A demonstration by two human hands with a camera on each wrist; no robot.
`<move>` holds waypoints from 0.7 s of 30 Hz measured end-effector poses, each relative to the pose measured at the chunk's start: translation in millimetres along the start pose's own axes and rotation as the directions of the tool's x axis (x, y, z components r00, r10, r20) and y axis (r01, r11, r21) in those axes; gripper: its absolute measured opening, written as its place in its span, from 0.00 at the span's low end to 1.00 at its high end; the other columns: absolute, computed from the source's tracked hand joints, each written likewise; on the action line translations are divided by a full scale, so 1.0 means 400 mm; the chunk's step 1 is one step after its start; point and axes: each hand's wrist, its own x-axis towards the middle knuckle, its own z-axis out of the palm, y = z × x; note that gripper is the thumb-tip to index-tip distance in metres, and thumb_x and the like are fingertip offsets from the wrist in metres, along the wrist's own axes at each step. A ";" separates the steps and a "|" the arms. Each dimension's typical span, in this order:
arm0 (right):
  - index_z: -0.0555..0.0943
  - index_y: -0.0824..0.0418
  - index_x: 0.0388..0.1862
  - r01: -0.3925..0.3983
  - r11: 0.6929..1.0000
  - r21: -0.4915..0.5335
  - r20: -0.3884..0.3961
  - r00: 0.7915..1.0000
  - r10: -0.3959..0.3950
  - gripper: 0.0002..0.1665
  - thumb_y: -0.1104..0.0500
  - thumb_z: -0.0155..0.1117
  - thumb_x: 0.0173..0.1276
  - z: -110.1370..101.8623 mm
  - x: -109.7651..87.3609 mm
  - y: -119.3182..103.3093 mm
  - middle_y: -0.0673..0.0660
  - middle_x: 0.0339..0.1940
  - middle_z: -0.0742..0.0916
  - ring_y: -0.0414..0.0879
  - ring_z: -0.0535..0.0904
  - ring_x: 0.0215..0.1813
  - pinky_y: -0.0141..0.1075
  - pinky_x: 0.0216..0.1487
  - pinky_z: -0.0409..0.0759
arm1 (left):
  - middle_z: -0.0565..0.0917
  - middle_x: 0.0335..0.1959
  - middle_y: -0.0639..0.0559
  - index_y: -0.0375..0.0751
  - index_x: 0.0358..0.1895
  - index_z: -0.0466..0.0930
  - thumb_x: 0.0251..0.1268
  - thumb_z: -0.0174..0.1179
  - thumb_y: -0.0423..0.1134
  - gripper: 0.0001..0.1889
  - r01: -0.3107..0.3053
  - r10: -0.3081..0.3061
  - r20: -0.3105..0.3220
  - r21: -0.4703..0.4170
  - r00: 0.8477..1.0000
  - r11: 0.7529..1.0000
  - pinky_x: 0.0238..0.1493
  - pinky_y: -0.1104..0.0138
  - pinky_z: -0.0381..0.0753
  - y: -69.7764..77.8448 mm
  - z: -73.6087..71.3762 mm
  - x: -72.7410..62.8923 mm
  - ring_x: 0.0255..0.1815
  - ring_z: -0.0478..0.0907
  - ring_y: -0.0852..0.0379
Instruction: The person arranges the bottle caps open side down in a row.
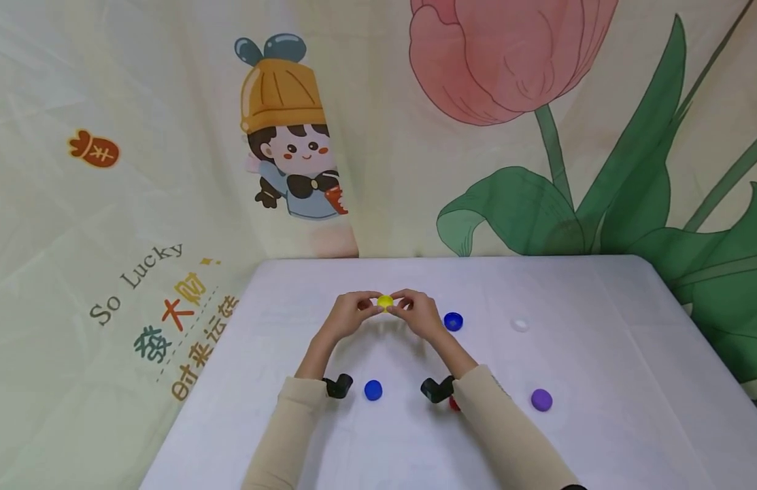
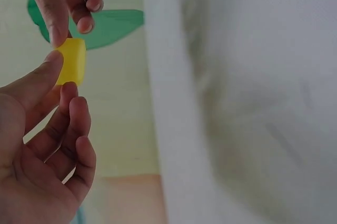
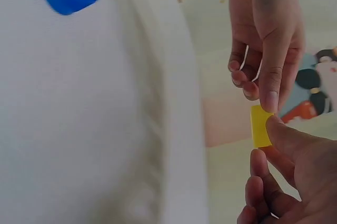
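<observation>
Above the far part of the table, both hands hold a small yellow round cap [image 1: 385, 303] between them. My left hand [image 1: 346, 314] pinches its left edge with thumb and forefinger, while the right hand [image 1: 418, 316] pinches the right edge. Seen side-on in the left wrist view, the yellow cap [image 2: 73, 61] is a short cylinder with rounded edges. The right wrist view shows the yellow cap [image 3: 260, 126] with a thumb of each hand on it. The remaining fingers of both hands curl loosely away from the cap.
A blue hollow cap [image 1: 453, 321] lies right of the right hand, with a clear cap [image 1: 520, 324] farther right. Nearer lie a blue cap [image 1: 373, 390] between the forearms and a purple cap [image 1: 541, 400]. A red piece [image 1: 454, 403] is mostly hidden by the right sleeve.
</observation>
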 end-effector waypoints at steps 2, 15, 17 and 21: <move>0.82 0.60 0.46 0.035 0.999 0.004 -0.008 0.999 -0.035 0.18 0.53 0.67 0.59 -0.027 -0.006 -0.023 0.51 0.26 0.80 0.44 0.71 0.28 0.32 0.25 0.70 | 0.77 0.22 0.55 0.40 0.48 0.81 0.58 0.64 0.41 0.16 -0.034 0.034 -0.037 -0.005 0.999 0.999 0.26 0.68 0.72 0.025 -0.011 -0.002 0.25 0.72 0.59; 0.83 0.57 0.45 0.196 0.981 -0.012 -0.124 0.973 -0.196 0.18 0.52 0.69 0.57 -0.172 -0.132 -0.137 0.47 0.28 0.80 0.43 0.73 0.33 0.36 0.32 0.74 | 0.74 0.20 0.58 0.41 0.45 0.83 0.56 0.65 0.40 0.13 -0.254 0.241 -0.203 -0.040 0.949 0.966 0.30 0.64 0.77 0.217 -0.049 -0.068 0.25 0.71 0.60; 0.83 0.57 0.45 0.198 0.980 -0.009 -0.131 0.971 -0.198 0.18 0.51 0.69 0.57 -0.188 -0.160 -0.144 0.47 0.28 0.80 0.44 0.73 0.34 0.36 0.33 0.73 | 0.73 0.20 0.59 0.41 0.44 0.83 0.55 0.66 0.40 0.14 -0.273 0.257 -0.206 -0.050 0.944 0.961 0.30 0.62 0.77 0.239 -0.044 -0.082 0.25 0.70 0.61; 0.83 0.57 0.45 0.206 0.979 0.015 -0.142 0.969 -0.201 0.18 0.52 0.70 0.56 -0.218 -0.217 -0.150 0.47 0.28 0.79 0.45 0.72 0.32 0.35 0.30 0.73 | 0.72 0.20 0.60 0.42 0.45 0.83 0.55 0.66 0.42 0.14 -0.299 0.281 -0.196 -0.070 0.940 0.952 0.29 0.65 0.76 0.276 -0.028 -0.112 0.26 0.70 0.62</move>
